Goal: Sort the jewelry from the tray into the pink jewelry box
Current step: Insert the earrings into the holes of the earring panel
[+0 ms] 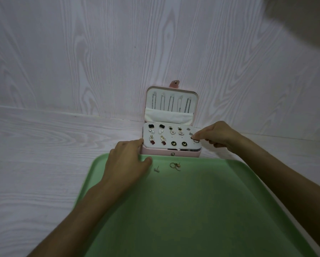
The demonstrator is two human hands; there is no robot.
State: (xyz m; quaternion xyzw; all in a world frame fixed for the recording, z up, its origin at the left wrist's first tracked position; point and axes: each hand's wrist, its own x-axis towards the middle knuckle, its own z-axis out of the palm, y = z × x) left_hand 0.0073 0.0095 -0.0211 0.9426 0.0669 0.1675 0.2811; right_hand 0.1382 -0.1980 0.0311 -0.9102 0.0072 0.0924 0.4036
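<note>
The pink jewelry box [185,154] stands open against the wall, its lid upright with several chains hanging inside. Its white earring panel [177,138] holds several pairs of earrings. My right hand [218,135] pinches a small hoop earring [195,140] at the panel's right end. My left hand [126,160] rests on the far left rim of the green tray [192,210], fingertips touching the box's left corner, holding nothing. On the tray lie a small stud earring [157,169] and a gold hoop earring [175,166].
The tray and box sit on a white wood-grain table [44,154] that meets a matching wall [99,52] just behind the box. Both my forearms reach in over the tray.
</note>
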